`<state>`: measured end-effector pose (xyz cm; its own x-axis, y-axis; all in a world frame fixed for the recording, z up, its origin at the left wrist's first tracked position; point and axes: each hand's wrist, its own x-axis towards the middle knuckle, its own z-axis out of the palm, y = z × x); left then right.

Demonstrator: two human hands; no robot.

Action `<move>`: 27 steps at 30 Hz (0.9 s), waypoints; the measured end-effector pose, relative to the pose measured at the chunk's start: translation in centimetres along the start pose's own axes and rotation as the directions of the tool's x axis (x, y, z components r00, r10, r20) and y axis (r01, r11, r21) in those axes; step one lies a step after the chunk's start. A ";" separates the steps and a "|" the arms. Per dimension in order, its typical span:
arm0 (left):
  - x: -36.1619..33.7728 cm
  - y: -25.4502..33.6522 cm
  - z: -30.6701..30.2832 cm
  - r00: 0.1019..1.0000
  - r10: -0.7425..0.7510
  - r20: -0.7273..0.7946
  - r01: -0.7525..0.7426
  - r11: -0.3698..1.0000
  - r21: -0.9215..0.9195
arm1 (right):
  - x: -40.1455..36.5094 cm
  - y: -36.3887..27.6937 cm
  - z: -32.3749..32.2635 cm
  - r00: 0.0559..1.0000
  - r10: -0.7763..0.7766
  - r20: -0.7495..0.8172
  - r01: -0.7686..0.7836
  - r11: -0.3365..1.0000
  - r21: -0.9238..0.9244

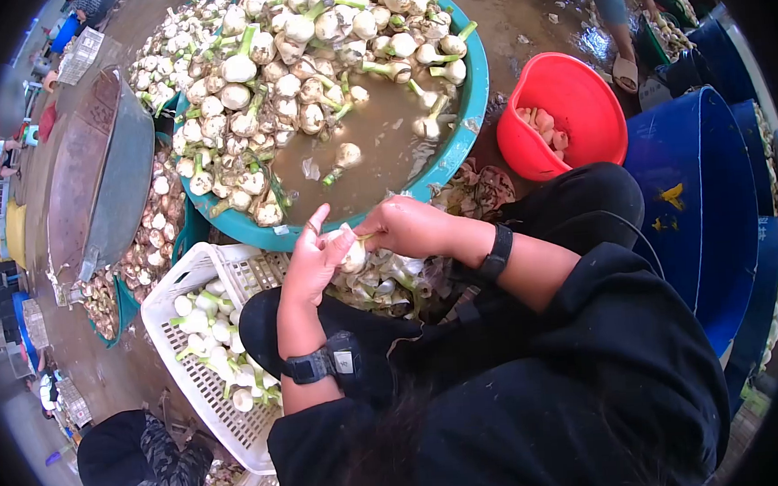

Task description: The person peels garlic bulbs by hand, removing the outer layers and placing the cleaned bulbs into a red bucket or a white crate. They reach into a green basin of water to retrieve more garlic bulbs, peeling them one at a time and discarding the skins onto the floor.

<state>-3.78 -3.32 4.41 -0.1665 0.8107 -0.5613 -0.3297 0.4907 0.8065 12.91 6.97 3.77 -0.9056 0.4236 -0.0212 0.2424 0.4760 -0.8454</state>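
Note:
In front of my lap, my left hand is closed around a whitish garlic bulb, thumb raised along its side. The fingers of my right hand are pinched at the upper end of that bulb, by its short greenish stem; their tips are partly hidden. Below both hands lies a heap of pale garlic skins and trimmings. Just beyond them stands a large teal tub of muddy water, piled with dirty garlic bulbs on green stems.
At my left, a white plastic crate holds cleaner bulbs. A red basin with pinkish pieces sits front right, beside tall blue bins. Left of the tub is a metal wheelbarrow. Other people are nearby.

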 end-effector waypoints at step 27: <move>-1.3 -0.6 -2.6 0.920 -0.284 -0.272 -0.090 0.522 -0.848 | -3.4 -1.0 -6.8 0.963 0.208 -0.172 0.211 -0.185 0.960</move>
<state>-5.78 -5.55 4.19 -0.3122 0.5193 -0.7955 -0.9454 -0.0873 0.3140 18.08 10.27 8.30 -0.7618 0.6394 -0.1043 -0.5702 -0.7381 -0.3606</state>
